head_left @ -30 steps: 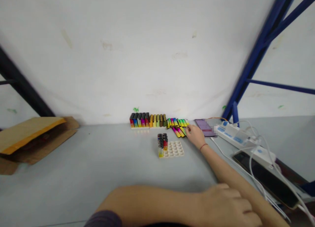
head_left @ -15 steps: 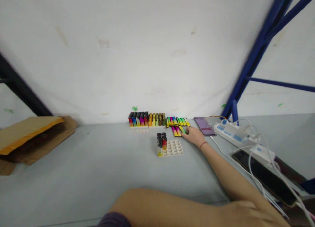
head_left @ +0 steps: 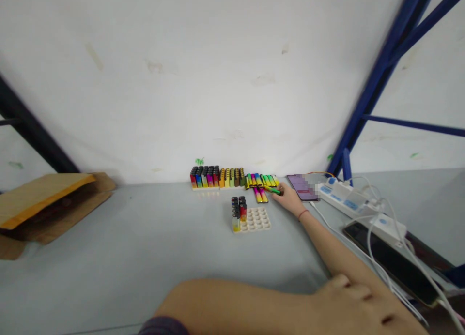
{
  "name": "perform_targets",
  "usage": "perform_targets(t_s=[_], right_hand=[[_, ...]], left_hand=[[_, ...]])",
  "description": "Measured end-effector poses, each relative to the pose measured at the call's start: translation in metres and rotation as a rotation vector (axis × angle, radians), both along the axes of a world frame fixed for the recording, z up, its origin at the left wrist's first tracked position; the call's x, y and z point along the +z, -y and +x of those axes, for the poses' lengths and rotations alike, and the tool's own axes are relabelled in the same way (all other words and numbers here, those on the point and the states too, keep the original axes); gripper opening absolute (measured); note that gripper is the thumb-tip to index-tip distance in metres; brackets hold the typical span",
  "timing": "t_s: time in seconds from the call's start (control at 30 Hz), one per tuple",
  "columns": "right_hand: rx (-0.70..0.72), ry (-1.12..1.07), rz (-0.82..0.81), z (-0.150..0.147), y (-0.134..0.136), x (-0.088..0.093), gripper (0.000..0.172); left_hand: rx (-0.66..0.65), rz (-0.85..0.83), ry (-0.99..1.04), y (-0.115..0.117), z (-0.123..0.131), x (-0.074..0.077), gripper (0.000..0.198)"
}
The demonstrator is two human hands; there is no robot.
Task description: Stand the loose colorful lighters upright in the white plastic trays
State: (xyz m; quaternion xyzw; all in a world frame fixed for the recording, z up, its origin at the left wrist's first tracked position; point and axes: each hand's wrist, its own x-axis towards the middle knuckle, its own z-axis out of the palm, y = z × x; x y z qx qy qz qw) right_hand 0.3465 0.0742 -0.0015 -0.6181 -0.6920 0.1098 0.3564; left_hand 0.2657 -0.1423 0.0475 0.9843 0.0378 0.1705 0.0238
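Note:
My right hand (head_left: 288, 197) is closed on a green and yellow lighter (head_left: 273, 190), held at its dark end. Just left of the hand, two pink and yellow lighters (head_left: 260, 195) lie flat. Behind them lies a row of multicoloured lighters (head_left: 254, 180). Nearer to me is a white tray (head_left: 258, 220) with round pockets; several lighters (head_left: 236, 213) stand upright in its left columns. My left hand (head_left: 358, 303) rests across my right forearm, knuckles raised, its fingertips hidden.
By the wall, black-topped lighters (head_left: 204, 177) and yellow and brown lighters (head_left: 231, 176) stand in rows. At right lie a phone or tablet (head_left: 301, 186), a white power strip (head_left: 359, 209), cables and a dark phone (head_left: 392, 260). An open cardboard package (head_left: 54, 204) lies left. Blue frame posts (head_left: 378, 78) rise at right.
My right hand has lifted the green and yellow lighter and drawn it slightly up and right, away from the pink pair. My left hand's knuckles now stand higher over the forearm.

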Motion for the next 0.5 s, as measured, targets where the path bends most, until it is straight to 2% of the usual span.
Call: perform_targets(t_s=[0.07,0.13,0.2,0.27,0.37,0.43,0.5], right_hand=[[0.036,-0.157,0.037,0.000,-0.003,0.000,0.021],[0.068,-0.312,0.057,-0.001,-0.005,0.002,0.028],[0.093,-0.440,0.086,-0.004,-0.005,0.005,0.033],[0.105,-0.549,0.114,-0.007,-0.004,0.008,0.034],[0.154,-0.689,0.069,-0.015,0.001,0.011,0.035],[0.187,-0.729,0.017,-0.020,0.004,0.011,0.033],[0.228,-0.668,0.028,-0.025,0.007,0.010,0.029]], left_hand=[[0.015,-0.019,-0.021,-0.010,-0.013,0.001,0.027],[-0.056,-0.050,-0.035,-0.022,-0.033,0.000,0.032],[-0.111,-0.100,-0.026,-0.033,-0.063,-0.002,0.026],[-0.058,-0.089,0.012,-0.043,-0.101,-0.006,0.029],[0.145,-0.037,0.119,-0.059,-0.161,-0.011,0.044],[0.323,-0.096,0.236,-0.072,-0.194,-0.013,0.046],[0.700,-0.304,0.448,-0.089,-0.217,-0.015,0.043]])
